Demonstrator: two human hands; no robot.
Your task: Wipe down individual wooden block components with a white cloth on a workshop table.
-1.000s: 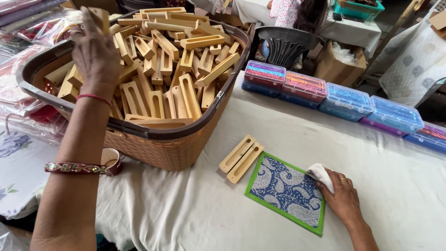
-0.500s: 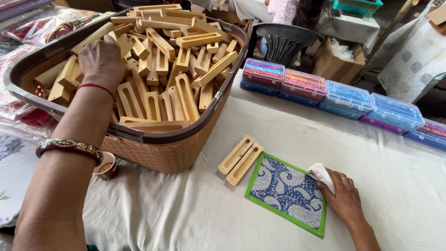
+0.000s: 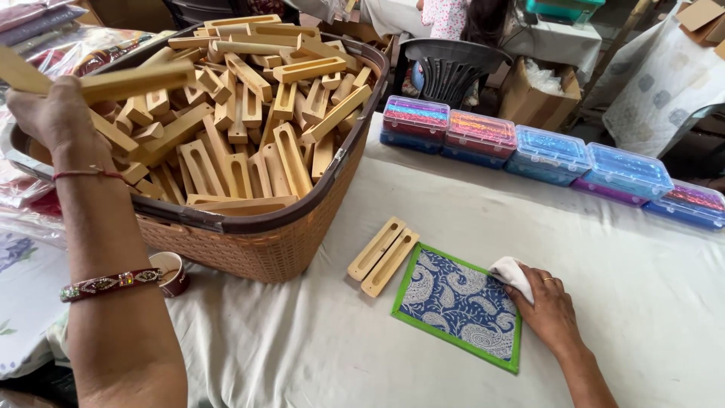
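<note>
My left hand (image 3: 57,113) is closed around slotted wooden blocks (image 3: 121,81), lifted above the far-left side of the woven basket (image 3: 257,245), which is heaped with more of them. A loose hold could drop one onto the pile. My right hand (image 3: 551,310) presses a white cloth (image 3: 512,270) beside the blue patterned mat (image 3: 461,306), near right. Two blocks (image 3: 384,255) lie beside it.

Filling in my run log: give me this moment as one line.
left hand: holds wooden piece over basket | right hand: rests on white cloth at blue mat | two pieces beside mat
</note>
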